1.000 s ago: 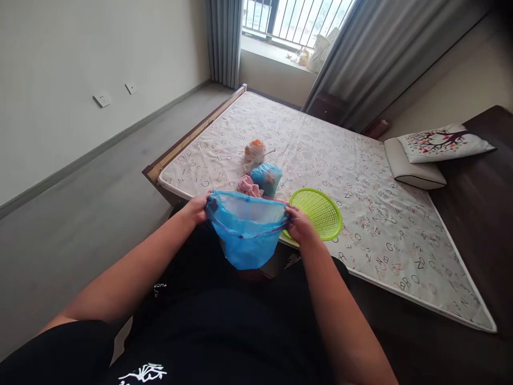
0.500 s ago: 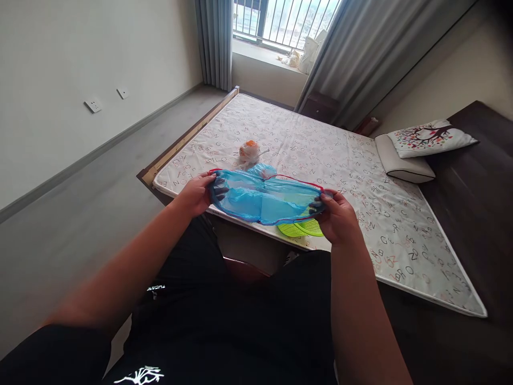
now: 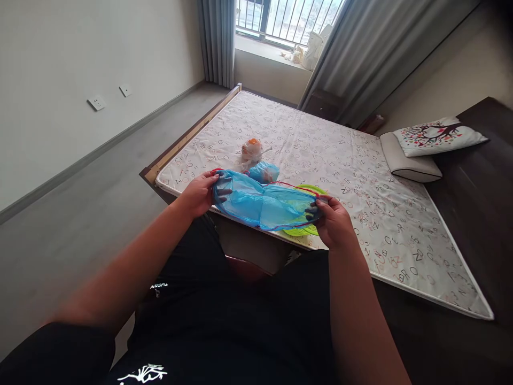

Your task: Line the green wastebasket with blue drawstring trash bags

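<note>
Both hands stretch a thin blue plastic bag [image 3: 248, 203] with a red drawstring between them, its mouth spread wide. My left hand [image 3: 200, 193] pinches the rim at one end, thumb outside and fingers showing through the film. At the other end my right hand [image 3: 334, 219] grips the rim in the same way. Behind and partly under the bag, a lime-green mesh basket [image 3: 301, 232] sits at the mattress edge, mostly covered. Just beyond the bag lies a blue plastic bundle [image 3: 264, 172]. Past that is a whitish plastic bag with something orange [image 3: 251, 148] in it.
A bare mattress [image 3: 340, 160] with printed letters lies on a bed frame before me. A cushion [image 3: 409, 158] and a tree-print pillow [image 3: 441, 136] rest by the dark headboard. A reddish-brown seat [image 3: 248, 267] is between my legs. Grey curtains [image 3: 218, 43] flank the window.
The held bag has dipped slightly and my right hand has come a little inward and down. More of the green basket and the blue bundle shows. Both hands keep their grip.
</note>
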Tool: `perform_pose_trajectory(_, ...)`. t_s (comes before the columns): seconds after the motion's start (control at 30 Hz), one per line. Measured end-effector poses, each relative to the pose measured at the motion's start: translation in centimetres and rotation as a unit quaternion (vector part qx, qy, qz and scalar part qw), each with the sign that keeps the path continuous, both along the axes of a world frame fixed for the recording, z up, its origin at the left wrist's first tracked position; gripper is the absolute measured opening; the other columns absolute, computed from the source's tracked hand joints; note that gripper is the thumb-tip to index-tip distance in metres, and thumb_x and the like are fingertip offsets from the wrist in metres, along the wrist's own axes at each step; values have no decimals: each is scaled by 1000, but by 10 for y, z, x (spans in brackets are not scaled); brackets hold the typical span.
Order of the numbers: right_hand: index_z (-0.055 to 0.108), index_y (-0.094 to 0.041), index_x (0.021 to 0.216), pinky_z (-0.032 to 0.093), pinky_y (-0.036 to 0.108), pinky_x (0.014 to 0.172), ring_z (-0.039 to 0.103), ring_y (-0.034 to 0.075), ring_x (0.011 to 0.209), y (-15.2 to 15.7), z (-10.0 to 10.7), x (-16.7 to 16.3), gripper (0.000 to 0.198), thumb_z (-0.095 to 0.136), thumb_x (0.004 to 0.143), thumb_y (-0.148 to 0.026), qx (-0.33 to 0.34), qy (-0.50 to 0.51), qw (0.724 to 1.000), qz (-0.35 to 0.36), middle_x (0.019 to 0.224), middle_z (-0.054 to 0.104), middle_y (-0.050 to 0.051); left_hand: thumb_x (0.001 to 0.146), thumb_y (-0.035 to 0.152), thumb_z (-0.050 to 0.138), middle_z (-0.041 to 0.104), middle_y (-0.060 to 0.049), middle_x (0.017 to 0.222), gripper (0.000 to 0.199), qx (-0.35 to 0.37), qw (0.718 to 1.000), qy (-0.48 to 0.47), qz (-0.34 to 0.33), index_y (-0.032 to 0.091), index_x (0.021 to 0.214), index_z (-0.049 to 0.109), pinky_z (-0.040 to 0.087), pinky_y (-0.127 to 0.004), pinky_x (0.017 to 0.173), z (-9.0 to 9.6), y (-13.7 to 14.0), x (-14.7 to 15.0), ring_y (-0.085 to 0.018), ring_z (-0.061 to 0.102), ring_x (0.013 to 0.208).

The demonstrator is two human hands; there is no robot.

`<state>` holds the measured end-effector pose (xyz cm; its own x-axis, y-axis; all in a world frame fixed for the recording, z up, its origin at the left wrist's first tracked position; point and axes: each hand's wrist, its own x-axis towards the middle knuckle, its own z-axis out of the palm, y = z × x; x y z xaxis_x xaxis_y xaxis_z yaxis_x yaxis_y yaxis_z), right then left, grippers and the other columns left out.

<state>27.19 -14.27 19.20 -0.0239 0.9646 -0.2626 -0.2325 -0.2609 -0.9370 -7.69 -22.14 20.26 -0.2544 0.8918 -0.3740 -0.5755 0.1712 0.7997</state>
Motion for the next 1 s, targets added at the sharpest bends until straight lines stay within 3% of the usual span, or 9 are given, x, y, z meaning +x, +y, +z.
perform_pose_trajectory(0.47,60,-24,95,53,22,47,69,14,61,-7,-11,-1,50,93,60,-36,-3,-24,999,29,79,69,-5,85,18,84,75,-4,95,32,10,1000,-3,-10,18,111,65,64,-31,58,-8,-1,-3,-21,78,66)
perform_pose_trajectory(0.63,57,-25,92,55,25,49,67,15,63,-7,-22,4,46,87,60,-35,5,-92,995,33,79,63,-5,87,17,83,75,-4,96,29,7,1000,0,-14,17,111,67,66,-32,63,-8,-2,-3,-19,78,67)
perform_pose_trajectory(0.8,65,-23,97,54,27,56,67,14,62,-12,-38,11,34,79,66,-30,47,-274,957,87,93,71,0,87,17,82,76,-4,99,30,5,1000,0,-16,19,113,67,67,-32,64,-8,-6,-1,-19,79,70)
perform_pose_trajectory(1.0,77,-25,118,52,31,67,69,20,76,-22,-51,7,53,90,70,-43,72,-376,907,176,102,78,6,83,20,86,74,-3,98,39,-3,999,-2,-49,20,115,65,62,-33,47,-3,-12,3,-25,79,64)
